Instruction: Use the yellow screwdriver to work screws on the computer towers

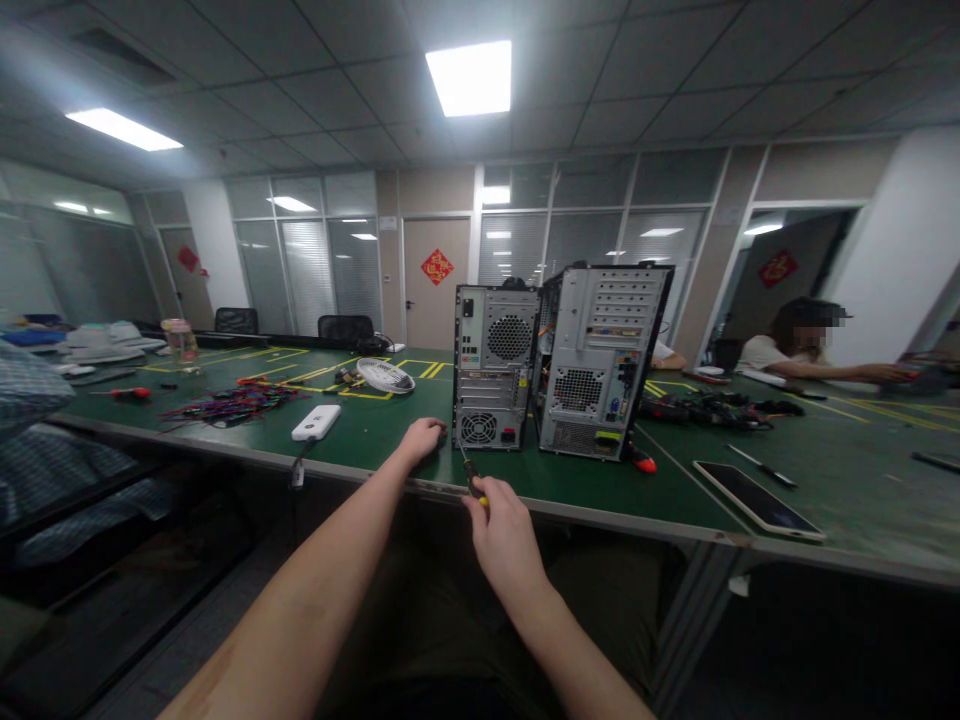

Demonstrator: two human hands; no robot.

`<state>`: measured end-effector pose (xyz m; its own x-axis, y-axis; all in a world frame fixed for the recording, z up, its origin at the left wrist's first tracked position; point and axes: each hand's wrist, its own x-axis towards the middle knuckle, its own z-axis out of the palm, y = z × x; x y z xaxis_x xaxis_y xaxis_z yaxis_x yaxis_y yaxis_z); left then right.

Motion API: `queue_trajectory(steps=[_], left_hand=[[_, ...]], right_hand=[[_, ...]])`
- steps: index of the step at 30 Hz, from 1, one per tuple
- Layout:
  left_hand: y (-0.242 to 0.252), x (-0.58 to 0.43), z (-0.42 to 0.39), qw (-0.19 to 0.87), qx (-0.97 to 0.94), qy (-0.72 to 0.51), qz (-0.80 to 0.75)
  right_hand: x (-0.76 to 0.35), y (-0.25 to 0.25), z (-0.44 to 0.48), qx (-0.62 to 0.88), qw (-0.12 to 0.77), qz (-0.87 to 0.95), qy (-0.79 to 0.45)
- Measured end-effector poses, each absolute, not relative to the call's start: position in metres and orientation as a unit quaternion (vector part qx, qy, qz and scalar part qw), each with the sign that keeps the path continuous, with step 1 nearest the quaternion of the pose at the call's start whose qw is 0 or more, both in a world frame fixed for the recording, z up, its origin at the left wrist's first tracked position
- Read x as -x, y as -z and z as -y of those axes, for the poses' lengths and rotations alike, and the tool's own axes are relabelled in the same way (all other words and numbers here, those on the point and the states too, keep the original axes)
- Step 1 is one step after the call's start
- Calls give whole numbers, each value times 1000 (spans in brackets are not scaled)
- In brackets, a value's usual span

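Smaller computer case (493, 368) stands just past the right hand (504, 525), whose fingers pinch a screwdriver (472, 478). The left hand (422, 440) curls beside it; I can't tell if it holds something. Its back panel (480, 366) is on; work looks unfinished.

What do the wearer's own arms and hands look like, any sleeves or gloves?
The left forearm and right forearm are bare, no sleeve in view. The left hand and right hand are ungloved; no watch or bracelet shows.
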<state>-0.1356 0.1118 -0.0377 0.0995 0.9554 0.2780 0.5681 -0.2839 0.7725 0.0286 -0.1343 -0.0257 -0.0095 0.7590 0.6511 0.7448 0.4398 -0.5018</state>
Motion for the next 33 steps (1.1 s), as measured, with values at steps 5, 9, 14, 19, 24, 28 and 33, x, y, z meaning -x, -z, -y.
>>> queue_trajectory(steps=[5,9,14,19,24,28,33], left_hand=[[38,135,-111,250,-695,-396,-545],[36,135,-108,247,-696,-396,-546],[35,135,-106,240,-698,-393,-549],[39,136,-112,249,-699,-392,-544],[42,137,-117,253,-697,-395,-542],[41,136,-115,246,-699,-395,-543],[40,136,-113,242,-702,-394,-541]], right_hand=[[-30,25,133,532,466,707,-5],[-31,24,132,537,468,702,-5],[-33,22,132,537,470,700,-16],[-34,21,131,544,469,696,-19],[-34,21,132,545,469,695,-20],[-34,20,132,546,466,696,-24],[-33,20,132,549,467,693,-27]])
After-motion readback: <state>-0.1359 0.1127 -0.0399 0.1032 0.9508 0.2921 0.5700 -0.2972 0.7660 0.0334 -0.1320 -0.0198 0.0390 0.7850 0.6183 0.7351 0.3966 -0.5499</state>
